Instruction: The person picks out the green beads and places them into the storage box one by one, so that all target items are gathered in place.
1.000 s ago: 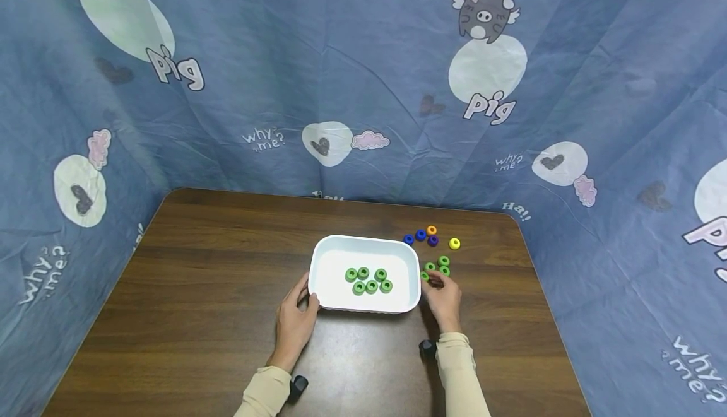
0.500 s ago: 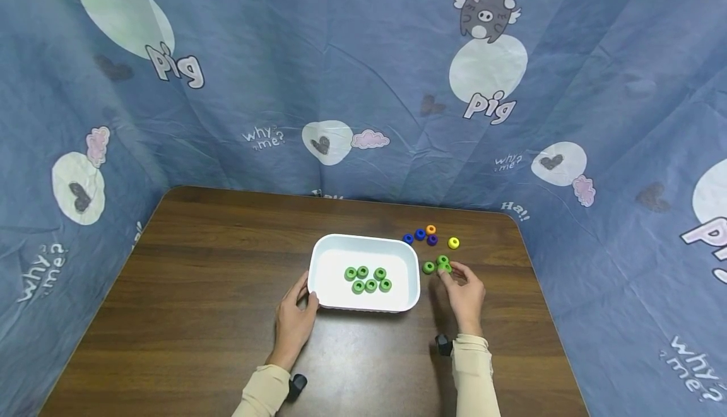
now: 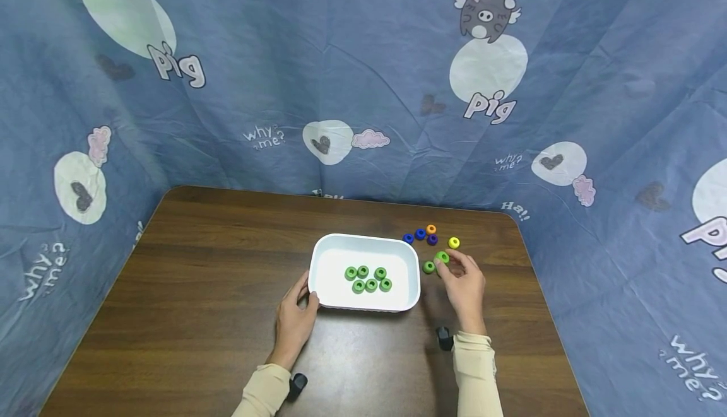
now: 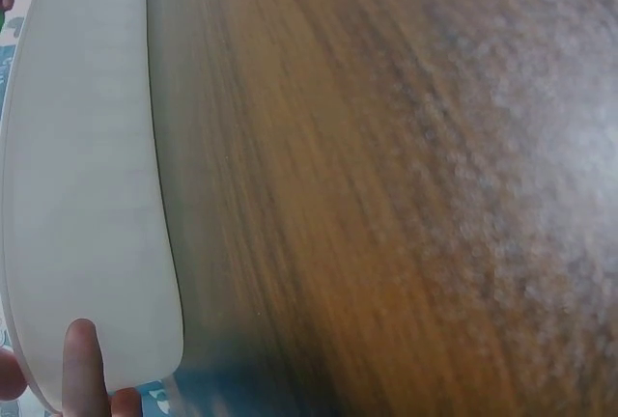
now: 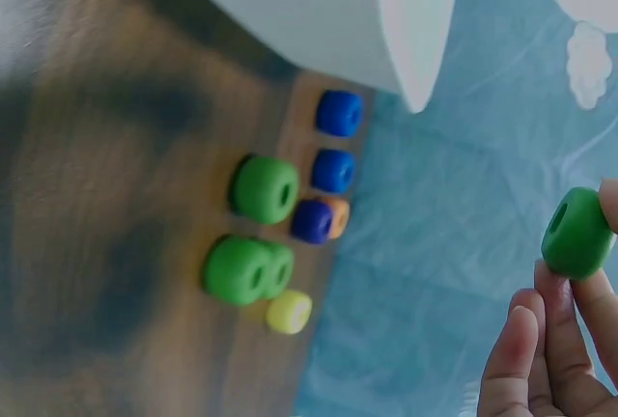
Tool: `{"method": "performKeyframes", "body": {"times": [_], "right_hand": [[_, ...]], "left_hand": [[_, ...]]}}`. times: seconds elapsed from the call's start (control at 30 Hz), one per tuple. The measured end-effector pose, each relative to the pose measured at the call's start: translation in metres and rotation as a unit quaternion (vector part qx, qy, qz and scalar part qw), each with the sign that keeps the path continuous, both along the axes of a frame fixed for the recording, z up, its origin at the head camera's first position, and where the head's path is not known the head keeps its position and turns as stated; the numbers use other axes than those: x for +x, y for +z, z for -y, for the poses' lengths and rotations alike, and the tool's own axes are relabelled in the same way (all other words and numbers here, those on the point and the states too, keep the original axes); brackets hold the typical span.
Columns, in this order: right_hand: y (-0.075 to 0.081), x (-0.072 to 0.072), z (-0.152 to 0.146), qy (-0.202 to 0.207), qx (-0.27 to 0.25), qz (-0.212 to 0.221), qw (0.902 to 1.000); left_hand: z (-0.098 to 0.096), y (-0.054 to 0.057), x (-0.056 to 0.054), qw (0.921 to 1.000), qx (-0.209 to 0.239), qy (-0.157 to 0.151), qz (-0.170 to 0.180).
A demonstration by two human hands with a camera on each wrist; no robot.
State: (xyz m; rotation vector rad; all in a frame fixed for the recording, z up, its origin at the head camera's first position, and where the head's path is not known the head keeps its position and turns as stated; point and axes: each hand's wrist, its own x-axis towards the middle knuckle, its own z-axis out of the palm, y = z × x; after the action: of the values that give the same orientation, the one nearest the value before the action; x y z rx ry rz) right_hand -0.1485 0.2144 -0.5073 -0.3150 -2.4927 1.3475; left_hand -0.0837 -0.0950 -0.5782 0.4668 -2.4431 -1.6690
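My left hand [image 3: 296, 323] grips the near left corner of a white tray [image 3: 363, 304], thumb along the front wall and fingers at the left side. Several green beads lie in the tray. Right of it, my right hand [image 3: 464, 289] pinches a green bead [image 5: 576, 234] between thumb and fingertips, raised off the table. Below it in the right wrist view are a separate green bead [image 5: 265, 189] and two more green beads [image 5: 235, 270] close together. From the head view, one loose green bead [image 3: 428, 267] shows; the held one and the hand hide the others.
Behind the green beads lie two blue beads [image 3: 420, 234], an orange bead [image 3: 431, 229], a purple bead [image 3: 433, 240] and a yellow bead [image 3: 454, 242]. All rest on a brown wooden table [image 3: 216, 278]. A blue printed cloth [image 3: 363, 89] hangs behind and at the sides.
My right hand has moved right, away from the tray's right end, and now holds a green bead up in its fingers. The left hand and tray have stayed in place.
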Motion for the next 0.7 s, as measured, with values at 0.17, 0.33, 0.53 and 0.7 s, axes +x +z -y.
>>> {"method": "performKeyframes", "body": {"times": [0.17, 0.33, 0.53, 0.7], "right_hand": [[0.007, -0.001, 0.013, 0.036, -0.003, -0.012, 0.9993], [0.009, -0.001, 0.033, 0.083, -0.01, -0.023, 0.9962], [0.004, -0.005, 0.057, 0.137, 0.031, -0.016, 0.99], [-0.006, -0.01, 0.077, 0.195, 0.068, -0.018, 0.9782]], "left_hand": [[0.002, 0.0, 0.0, 1.0, 0.001, -0.005, 0.003], [0.002, 0.0, 0.001, 1.0, 0.0, -0.001, 0.0], [0.002, -0.001, 0.001, 1.0, 0.001, 0.001, -0.003], [0.002, -0.001, 0.001, 1.0, 0.002, 0.0, -0.002]]}}
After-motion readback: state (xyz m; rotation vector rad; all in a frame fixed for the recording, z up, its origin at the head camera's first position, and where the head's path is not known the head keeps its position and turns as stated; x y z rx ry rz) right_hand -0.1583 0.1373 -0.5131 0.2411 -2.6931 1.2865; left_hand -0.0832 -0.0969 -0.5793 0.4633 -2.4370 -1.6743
